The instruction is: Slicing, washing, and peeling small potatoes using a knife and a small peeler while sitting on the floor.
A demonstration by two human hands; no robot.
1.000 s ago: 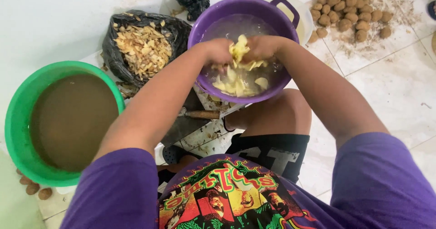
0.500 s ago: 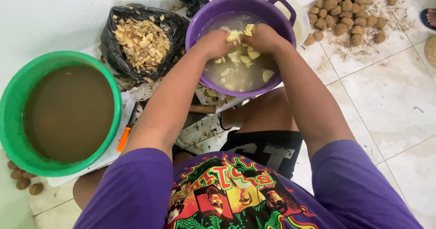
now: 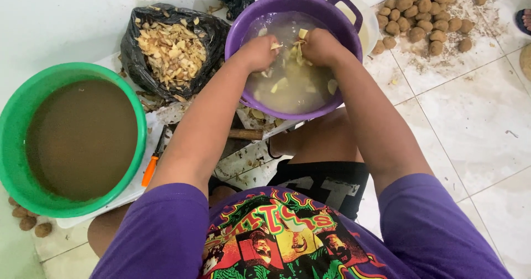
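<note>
Both my hands are down in a purple basin [image 3: 287, 3] of cloudy water with pale yellow potato slices [image 3: 280, 83] floating in it. My left hand [image 3: 259, 52] is at the left side of the water, fingers curled around some slices. My right hand [image 3: 319, 45] is opposite it, also closed on a few slices at the water's surface. The two hands are close together over the basin's middle. Part of each hand is under the slices and water.
A green basin [image 3: 16, 118] of muddy brown water stands at the left. A black bag of peelings [image 3: 171, 49] lies behind it. Unpeeled potatoes [image 3: 426, 13] are piled at the upper right on the tiled floor. An orange-handled peeler [image 3: 150, 168] and a wooden-handled knife [image 3: 246, 134] lie near my knees.
My hands, which held a heap of slices above the water, have lowered into the basin; most slices have dropped back and spread in the water.
</note>
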